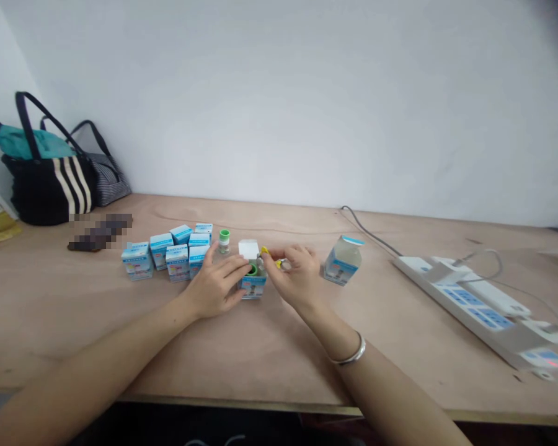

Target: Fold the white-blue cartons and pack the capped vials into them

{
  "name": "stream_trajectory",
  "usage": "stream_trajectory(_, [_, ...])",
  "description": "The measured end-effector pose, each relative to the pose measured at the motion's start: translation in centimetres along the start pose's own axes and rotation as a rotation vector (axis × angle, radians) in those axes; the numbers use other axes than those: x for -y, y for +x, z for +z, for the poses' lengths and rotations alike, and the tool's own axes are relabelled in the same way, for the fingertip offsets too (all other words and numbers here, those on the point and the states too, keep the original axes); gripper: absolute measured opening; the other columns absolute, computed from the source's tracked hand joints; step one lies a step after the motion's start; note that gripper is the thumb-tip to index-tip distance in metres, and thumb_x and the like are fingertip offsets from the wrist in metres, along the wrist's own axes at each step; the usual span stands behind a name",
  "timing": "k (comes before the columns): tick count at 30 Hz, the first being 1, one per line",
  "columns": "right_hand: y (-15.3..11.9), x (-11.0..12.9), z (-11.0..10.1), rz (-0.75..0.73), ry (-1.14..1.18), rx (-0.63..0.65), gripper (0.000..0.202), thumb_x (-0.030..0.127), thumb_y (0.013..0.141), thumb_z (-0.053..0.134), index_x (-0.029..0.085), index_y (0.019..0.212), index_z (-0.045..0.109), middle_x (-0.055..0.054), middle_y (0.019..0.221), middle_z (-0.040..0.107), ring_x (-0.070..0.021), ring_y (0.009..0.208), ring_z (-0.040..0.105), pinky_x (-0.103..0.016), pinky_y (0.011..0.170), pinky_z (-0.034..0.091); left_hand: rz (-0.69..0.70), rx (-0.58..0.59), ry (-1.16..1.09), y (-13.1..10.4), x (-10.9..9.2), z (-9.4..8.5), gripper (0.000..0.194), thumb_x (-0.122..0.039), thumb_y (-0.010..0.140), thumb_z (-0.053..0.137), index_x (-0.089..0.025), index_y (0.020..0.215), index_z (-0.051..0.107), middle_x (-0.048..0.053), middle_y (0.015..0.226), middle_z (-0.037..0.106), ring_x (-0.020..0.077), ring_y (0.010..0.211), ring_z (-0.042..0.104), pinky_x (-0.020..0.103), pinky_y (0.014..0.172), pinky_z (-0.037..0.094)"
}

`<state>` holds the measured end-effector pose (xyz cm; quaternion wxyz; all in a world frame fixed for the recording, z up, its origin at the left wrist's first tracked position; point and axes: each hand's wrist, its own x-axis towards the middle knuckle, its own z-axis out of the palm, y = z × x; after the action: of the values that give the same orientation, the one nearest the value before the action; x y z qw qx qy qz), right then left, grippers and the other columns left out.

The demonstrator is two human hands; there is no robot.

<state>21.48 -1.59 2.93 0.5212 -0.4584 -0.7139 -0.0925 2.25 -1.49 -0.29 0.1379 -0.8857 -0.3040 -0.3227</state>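
Note:
A small blue-and-white carton stands upright on the table with its white top flap raised. A green ring-shaped cap shows in its opening. My left hand steadies the carton from the left, fingers bent over its top and side. Over the carton's right edge, my right hand pinches a small clear item with yellow parts; its exact kind I cannot make out. Behind my left hand stands a small glass vial with a green cap.
Several closed blue-and-white cartons cluster on the left. An open carton stands tilted-looking at right. Farther right lie a white power strip and cables. A dark blurred object and bags are at back left.

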Motion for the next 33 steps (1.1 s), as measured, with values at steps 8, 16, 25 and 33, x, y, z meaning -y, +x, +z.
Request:
stream_trajectory(8, [-0.1,0.6,-0.1,0.098,-0.165,0.153,0.016,0.036,0.072,0.060,0.020,0.068,0.063,-0.003,0.073,0.068,-0.0189,0.074,0.058,-0.036,0.077,0.031,0.001,0.010,0.011,-0.1,0.0,0.1,0.040,-0.030,0.084,0.050,-0.019,0.123,0.050,0.010,0.124,0.058,0.0232,0.116,0.053,0.053,0.113,0.007])
stream_trajectory(16, [-0.3,-2.8,0.8,0.399,0.282,0.264,0.025,0.039,0.078,0.052,0.016,0.084,0.061,-0.002,0.067,0.063,-0.0139,0.058,0.054,-0.026,0.055,0.039,-0.143,-0.284,0.040,-0.4,0.2,0.3,0.046,-0.044,0.073,0.063,-0.016,0.107,0.049,0.013,0.107,0.060,0.0271,0.107,0.055,0.050,0.104,0.028])
stream_trajectory(25, [-0.5,-2.4,1.0,0.428,0.577,0.475,0.043,0.037,0.074,0.061,0.016,0.112,0.060,-0.005,0.084,0.066,-0.0160,0.074,0.059,-0.028,0.065,0.047,-0.044,-0.216,0.052,0.0,-0.1,0.4,0.037,-0.031,0.082,0.055,-0.022,0.118,0.052,0.008,0.112,0.062,0.0226,0.108,0.056,0.046,0.108,0.023])
stream_trajectory(33, [-0.4,-2.7,1.0,0.385,0.611,0.552,0.045,0.034,0.077,0.061,0.020,0.120,0.055,-0.005,0.091,0.066,-0.0172,0.082,0.061,-0.031,0.074,0.048,-0.266,-0.317,-0.014,-0.4,-0.5,0.8,0.038,-0.042,0.075,0.063,-0.019,0.103,0.050,0.007,0.094,0.066,0.0225,0.092,0.061,0.047,0.103,0.026])
